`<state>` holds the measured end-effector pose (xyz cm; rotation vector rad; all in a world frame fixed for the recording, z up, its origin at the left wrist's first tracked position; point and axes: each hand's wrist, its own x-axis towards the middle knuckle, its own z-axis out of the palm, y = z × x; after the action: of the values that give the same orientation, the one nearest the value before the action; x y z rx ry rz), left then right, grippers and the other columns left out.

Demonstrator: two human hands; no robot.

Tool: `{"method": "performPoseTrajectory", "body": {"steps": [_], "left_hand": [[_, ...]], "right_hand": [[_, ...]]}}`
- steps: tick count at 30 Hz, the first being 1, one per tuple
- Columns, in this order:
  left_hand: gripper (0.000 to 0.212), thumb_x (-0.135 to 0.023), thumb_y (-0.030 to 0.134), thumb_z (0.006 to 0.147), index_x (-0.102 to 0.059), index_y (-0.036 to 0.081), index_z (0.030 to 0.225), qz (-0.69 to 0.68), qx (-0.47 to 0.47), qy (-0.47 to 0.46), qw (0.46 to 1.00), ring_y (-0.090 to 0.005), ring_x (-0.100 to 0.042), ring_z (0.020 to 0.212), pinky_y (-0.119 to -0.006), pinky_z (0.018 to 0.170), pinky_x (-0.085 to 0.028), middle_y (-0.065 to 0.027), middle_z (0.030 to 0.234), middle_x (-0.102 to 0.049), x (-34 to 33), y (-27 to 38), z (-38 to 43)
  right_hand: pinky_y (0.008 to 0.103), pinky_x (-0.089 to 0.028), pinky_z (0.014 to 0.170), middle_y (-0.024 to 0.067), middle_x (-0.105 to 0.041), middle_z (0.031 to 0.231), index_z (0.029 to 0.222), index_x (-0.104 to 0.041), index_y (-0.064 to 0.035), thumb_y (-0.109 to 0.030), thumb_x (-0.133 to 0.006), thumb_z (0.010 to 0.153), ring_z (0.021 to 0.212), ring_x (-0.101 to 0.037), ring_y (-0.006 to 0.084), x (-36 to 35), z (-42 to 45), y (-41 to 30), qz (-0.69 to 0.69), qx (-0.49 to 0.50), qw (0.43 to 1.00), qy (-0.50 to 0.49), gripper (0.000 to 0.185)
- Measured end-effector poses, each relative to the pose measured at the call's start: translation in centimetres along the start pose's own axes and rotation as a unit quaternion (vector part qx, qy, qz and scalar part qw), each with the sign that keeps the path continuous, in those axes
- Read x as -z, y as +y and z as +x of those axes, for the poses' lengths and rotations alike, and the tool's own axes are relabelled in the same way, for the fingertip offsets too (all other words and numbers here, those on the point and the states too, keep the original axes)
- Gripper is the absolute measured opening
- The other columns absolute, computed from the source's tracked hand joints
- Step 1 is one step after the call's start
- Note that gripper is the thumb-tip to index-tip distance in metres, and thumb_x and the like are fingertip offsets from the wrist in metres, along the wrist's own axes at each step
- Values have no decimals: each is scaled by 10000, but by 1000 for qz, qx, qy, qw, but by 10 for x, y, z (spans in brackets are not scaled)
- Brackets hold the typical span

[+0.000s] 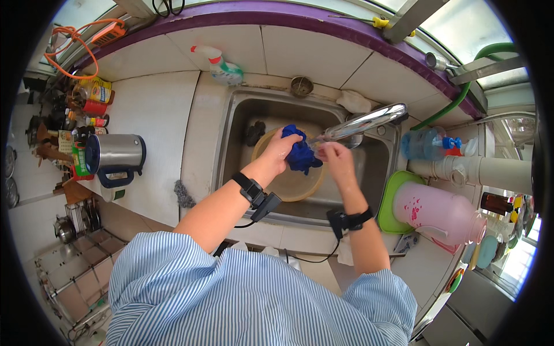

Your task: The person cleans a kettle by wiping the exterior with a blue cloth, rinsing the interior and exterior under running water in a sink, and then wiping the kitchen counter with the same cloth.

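Note:
Over the stainless steel sink, my left hand grips a bunched dark blue cloth. My right hand is at the cloth's right side, beneath the spout of the chrome faucet, with its fingertips drawn together; whether they pinch anything cannot be told. Water seems to run between the spout and the cloth. Below the hands a round yellowish basin rests in the sink. A dark wadded thing lies left of the basin.
A spray bottle and a small metal strainer stand behind the sink. On the left counter are an electric kettle and a grey scrubber. Right of the sink are a pink jug, a green basin and a blue bottle.

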<state>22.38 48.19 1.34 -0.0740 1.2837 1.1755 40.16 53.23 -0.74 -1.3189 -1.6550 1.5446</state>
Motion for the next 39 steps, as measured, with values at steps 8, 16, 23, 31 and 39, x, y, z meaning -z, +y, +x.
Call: {"method": "performPoseTrajectory", "body": {"steps": [8, 16, 23, 31, 39], "left_hand": [[218, -644, 123, 903, -593, 80, 1110, 19, 6, 11, 1000, -236, -672, 941, -401, 801, -567, -73, 1032, -668, 25, -19, -1], [591, -545, 574, 932, -549, 83, 1260, -97, 103, -202, 969, -257, -640, 1064, -462, 934, -528, -79, 1159, -645, 40, 11, -41], [665, -850, 71, 708, -526, 95, 1288, 118, 119, -410, 897, -224, -612, 1084, -436, 914, -554, -71, 1169, -606, 61, 26, -77], [421, -751, -82, 676, -590, 71, 1034, 170, 73, -261, 947, -127, -606, 841, -268, 661, -506, -8, 941, -605, 56, -8, -80], [499, -755, 40, 682, -542, 38, 1133, 320, -235, -141, 907, -228, -629, 932, -341, 787, -505, -96, 1013, -648, 71, -64, -59]], "right_hand": [[450, -501, 741, 243, -672, 855, 951, -671, 5, -227, -608, 891, 849, -650, 423, 24, 39, -1, -295, 35, 953, 66, 248], [413, -301, 1131, 206, -480, 1417, 1355, -527, -38, -298, -760, 808, 1371, -403, 339, -56, -42, -48, -41, 173, 982, -64, 649], [611, -135, 1144, 147, -410, 1499, 1370, -555, -193, -406, -715, 787, 1436, -259, 400, -56, -48, -77, -204, 226, 945, -122, 641], [343, -496, 819, 73, -671, 826, 746, -662, -17, -121, -791, 697, 855, -628, 218, -92, -49, -67, 36, 104, 990, -86, 173], [266, -449, 595, 37, -588, 644, 585, -538, -12, 25, -698, 686, 596, -540, 112, -124, -53, -16, 192, -121, 972, 65, 193]]}}
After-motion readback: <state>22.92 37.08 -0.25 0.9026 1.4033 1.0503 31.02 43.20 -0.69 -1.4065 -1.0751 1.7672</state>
